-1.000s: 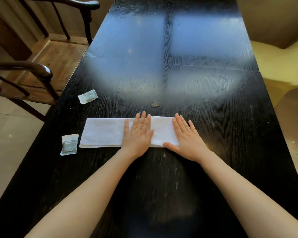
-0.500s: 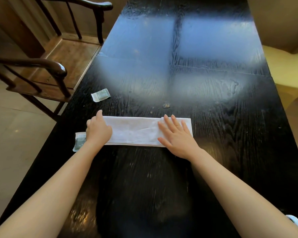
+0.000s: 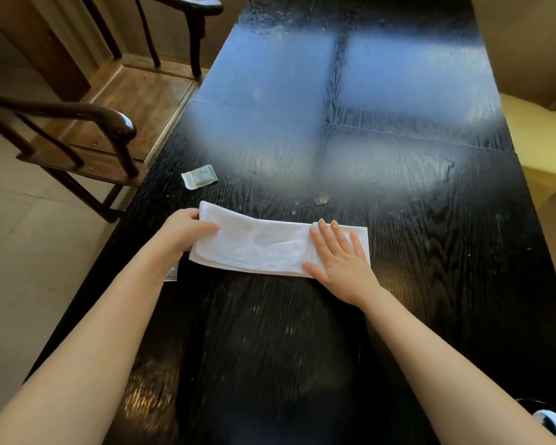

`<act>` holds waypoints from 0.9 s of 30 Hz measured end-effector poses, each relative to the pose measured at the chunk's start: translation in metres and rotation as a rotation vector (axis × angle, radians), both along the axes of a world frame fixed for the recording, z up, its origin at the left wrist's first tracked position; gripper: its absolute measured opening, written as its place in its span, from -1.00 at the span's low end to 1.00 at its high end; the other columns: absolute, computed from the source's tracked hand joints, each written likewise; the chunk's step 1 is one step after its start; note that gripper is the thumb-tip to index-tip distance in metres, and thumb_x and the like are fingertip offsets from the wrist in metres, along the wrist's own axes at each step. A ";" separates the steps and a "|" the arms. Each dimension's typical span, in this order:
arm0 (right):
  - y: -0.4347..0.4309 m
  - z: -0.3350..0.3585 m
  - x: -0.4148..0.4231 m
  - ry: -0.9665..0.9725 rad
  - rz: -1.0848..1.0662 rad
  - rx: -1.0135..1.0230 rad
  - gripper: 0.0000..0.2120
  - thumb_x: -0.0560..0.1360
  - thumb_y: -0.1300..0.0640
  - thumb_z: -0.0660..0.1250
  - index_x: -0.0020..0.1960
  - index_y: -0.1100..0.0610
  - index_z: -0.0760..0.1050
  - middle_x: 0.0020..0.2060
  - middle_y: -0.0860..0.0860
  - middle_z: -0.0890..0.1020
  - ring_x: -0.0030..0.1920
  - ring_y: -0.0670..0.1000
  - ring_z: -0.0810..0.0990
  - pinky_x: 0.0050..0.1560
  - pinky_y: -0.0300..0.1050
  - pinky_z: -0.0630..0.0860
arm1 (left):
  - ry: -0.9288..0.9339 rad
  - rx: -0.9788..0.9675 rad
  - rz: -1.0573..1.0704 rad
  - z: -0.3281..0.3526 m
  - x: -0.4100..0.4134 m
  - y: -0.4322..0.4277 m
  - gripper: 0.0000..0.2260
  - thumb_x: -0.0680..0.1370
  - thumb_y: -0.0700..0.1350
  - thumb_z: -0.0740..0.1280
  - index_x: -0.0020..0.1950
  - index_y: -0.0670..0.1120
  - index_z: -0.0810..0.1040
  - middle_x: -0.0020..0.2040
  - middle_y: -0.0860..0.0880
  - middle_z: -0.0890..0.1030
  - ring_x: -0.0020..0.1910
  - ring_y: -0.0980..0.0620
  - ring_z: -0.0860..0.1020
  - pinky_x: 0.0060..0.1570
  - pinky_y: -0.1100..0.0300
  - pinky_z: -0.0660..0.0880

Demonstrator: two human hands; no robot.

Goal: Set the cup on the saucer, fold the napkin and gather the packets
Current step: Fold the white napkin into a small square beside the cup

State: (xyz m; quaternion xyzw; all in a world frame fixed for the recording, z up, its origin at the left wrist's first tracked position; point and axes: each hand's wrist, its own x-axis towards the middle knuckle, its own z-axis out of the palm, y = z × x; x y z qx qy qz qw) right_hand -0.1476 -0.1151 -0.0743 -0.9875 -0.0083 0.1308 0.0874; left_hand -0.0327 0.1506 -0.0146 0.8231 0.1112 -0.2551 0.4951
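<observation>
**Napkin pinned at one end, pinched at the other**

The left hand [image 3: 182, 232] curls its fingers round the napkin's [image 3: 260, 247] left end, thumb [image 3: 207, 227] on top, and holds that end slightly raised. The right hand [image 3: 342, 264] lies flat with fingers [image 3: 337, 234] straight and spread, pressing the right end down. The white napkin, folded into a long strip, lies crosswise on the near half of the table [image 3: 430, 252]. One packet [image 3: 199, 176] lies beyond its left end, near the table's edge; a second packet [image 3: 171, 273] peeks from under the left forearm. The tabletop is black with a bold wood grain, and pale window glare covers its far half. A dark wooden armchair [image 3: 109, 120] stands to the left on light floor tiles [image 3: 29, 268].
</observation>
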 end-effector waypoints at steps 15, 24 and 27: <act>0.055 0.000 -0.045 -0.092 -0.395 0.208 -0.17 0.37 -0.34 -0.24 0.52 0.06 -0.25 0.54 -0.02 -0.16 0.51 -0.01 -0.27 0.48 0.05 -0.27 | -0.607 0.256 -0.193 -0.006 -0.074 -0.125 -0.79 0.50 -0.19 0.28 0.11 -0.14 0.57 0.02 -0.15 0.55 -0.01 -0.13 0.53 -0.03 0.10 0.41; 0.012 0.000 -0.055 -0.087 -0.129 0.054 -0.14 0.36 -0.37 -0.19 0.53 0.06 -0.16 0.54 -0.03 -0.13 0.53 0.00 -0.21 0.42 0.04 -0.37 | -0.760 0.318 -0.363 -0.046 -0.105 -0.127 -0.70 0.51 -0.09 0.18 0.14 -0.15 0.58 -0.02 -0.16 0.60 -0.03 -0.17 0.53 0.01 -0.02 0.47; 0.014 -0.002 -0.056 -0.086 -0.153 0.066 -0.17 0.38 -0.36 -0.19 0.53 0.05 -0.17 0.54 -0.03 -0.12 0.53 -0.02 -0.18 0.44 0.03 -0.35 | -0.800 0.503 -0.421 -0.059 -0.122 -0.125 -0.63 0.52 -0.09 0.09 0.23 -0.14 0.53 0.16 -0.13 0.61 0.18 -0.15 0.55 0.29 -0.05 0.24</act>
